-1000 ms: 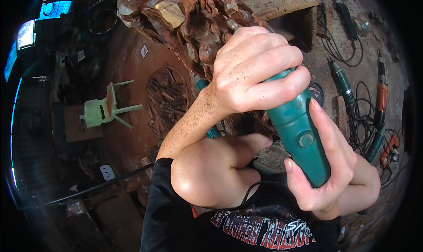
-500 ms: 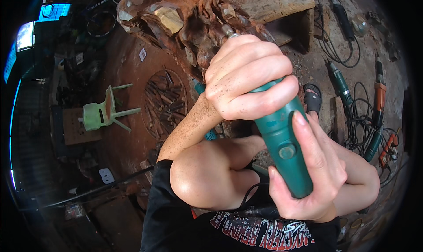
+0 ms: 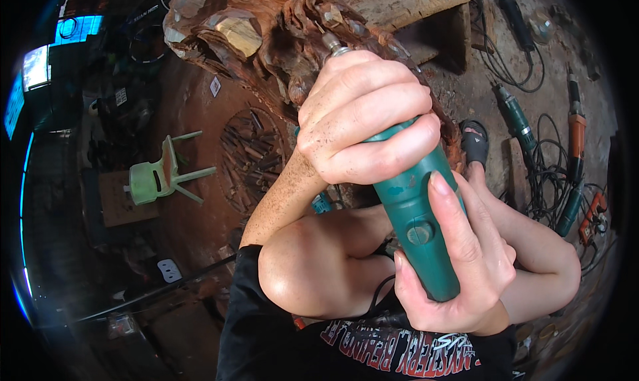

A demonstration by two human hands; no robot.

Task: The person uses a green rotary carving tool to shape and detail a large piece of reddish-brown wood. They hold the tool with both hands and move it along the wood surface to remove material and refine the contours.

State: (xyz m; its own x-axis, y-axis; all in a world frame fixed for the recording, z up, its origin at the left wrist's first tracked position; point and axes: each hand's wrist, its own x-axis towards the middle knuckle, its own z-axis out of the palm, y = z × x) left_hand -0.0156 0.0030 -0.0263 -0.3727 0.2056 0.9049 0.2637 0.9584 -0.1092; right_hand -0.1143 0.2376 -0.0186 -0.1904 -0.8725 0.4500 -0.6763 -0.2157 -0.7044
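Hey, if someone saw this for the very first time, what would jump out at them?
Probably the green power tool near the middle, with the left hand wrapped around its front and the right hand at its back end. Its tip points toward the reddish-brown carved wood at the top. Off to the left, the pale green chair stands out against the dark surroundings.

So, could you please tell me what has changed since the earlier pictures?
The green die grinder swung left and slightly toward the body, the left hand and right hand moving along; the dark sandal came into fuller view. Both hands kept their grip.
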